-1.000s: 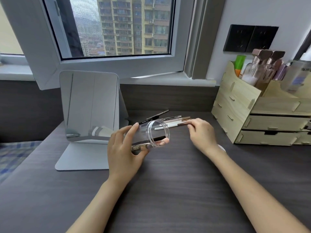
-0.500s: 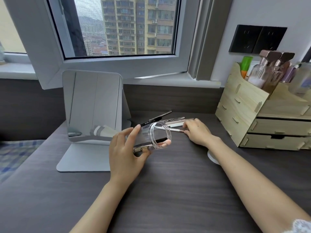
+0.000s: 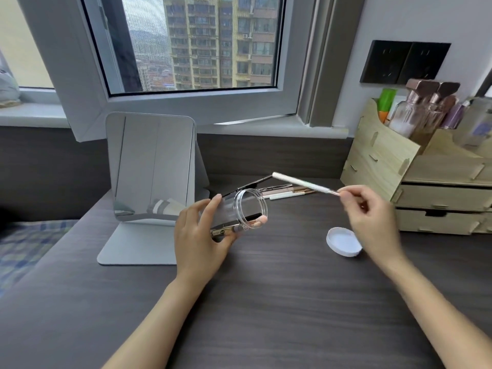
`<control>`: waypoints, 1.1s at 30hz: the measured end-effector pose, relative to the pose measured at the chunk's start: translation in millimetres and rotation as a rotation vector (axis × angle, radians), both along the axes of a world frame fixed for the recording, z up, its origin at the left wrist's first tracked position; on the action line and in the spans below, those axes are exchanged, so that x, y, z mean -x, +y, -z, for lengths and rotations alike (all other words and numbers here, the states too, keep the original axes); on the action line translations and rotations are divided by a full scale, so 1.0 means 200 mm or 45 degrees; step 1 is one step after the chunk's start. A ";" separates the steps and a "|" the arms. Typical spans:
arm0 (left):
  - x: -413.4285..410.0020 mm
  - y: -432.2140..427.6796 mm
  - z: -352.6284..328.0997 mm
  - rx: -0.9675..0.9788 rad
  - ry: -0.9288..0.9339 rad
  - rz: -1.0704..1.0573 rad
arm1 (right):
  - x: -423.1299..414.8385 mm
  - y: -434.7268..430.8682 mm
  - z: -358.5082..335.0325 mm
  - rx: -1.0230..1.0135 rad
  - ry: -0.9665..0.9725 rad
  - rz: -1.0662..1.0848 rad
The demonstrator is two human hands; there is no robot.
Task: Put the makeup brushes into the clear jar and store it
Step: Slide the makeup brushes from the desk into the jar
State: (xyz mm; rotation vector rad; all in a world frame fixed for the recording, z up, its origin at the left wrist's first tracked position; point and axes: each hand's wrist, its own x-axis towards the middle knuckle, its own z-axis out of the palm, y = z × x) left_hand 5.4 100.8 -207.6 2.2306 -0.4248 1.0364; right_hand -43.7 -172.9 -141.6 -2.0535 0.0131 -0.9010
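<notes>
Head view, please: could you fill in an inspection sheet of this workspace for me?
Surface: dark wood-grain desk.
Job's things: clear jar tilted on its side, mouth toward the right hand, one dark item inside; white brush lifted; remaining brushes lying behind the jar; white lid off, on the desk.
Clutter: mirror; wooden organiser with bottles.
Hands: left hand holds the jar; right hand pinches the white brush.
Cables: nothing seen.
Surroundings: window, wall sockets.

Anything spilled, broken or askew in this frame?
Nothing stands out. The clear jar is tilted only because the left hand holds it; its white lid lies on the desk.
</notes>
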 end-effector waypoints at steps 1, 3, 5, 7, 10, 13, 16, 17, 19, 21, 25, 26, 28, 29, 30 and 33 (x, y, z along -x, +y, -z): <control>0.00 0.00 0.00 -0.004 0.000 -0.001 | 0.06 0.00 -0.04 -0.136 -0.040 -0.055; 0.00 -0.01 0.00 -0.005 0.002 -0.004 | 0.16 0.04 -0.10 -0.215 -0.099 -0.117; 0.00 -0.01 0.00 -0.008 -0.005 -0.008 | 0.20 0.11 -0.14 -0.097 -0.147 -0.127; 0.00 -0.02 0.01 -0.018 -0.012 0.005 | 0.20 0.22 -0.16 0.101 -0.168 -0.131; 0.01 -0.02 0.00 -0.035 -0.020 0.032 | 0.12 0.36 -0.09 0.248 -0.120 -0.237; 0.02 -0.02 -0.01 -0.039 -0.034 0.058 | 0.05 0.46 -0.03 0.104 0.057 -0.353; 0.02 -0.02 -0.01 -0.036 -0.031 0.052 | 0.03 0.52 0.00 0.241 0.069 -0.259; 0.02 -0.02 0.00 -0.035 -0.036 0.046 | 0.03 0.52 0.01 0.309 0.049 -0.243; 0.01 -0.02 0.01 -0.027 -0.040 0.037 | 0.02 0.51 0.02 0.332 0.025 -0.305; 0.01 -0.02 0.02 0.004 -0.035 0.028 | 0.00 0.46 0.01 0.013 0.060 -0.404; 0.00 -0.03 0.02 0.016 -0.035 0.049 | -0.26 0.23 0.07 0.183 0.117 0.143; 0.00 -0.03 0.02 0.011 -0.034 0.054 | -0.35 0.17 0.09 0.360 0.236 0.244; -0.01 -0.03 0.02 0.002 -0.037 0.058 | -0.50 0.08 0.13 0.622 0.566 0.284; -0.01 -0.02 0.02 0.001 -0.041 0.055 | -0.55 0.06 0.15 0.695 0.713 0.254; -0.01 -0.02 0.02 0.001 -0.043 0.051 | -0.59 0.04 0.15 0.750 0.822 0.232; -0.01 -0.02 0.01 0.010 -0.038 0.032 | -0.65 0.02 0.18 0.881 0.970 0.246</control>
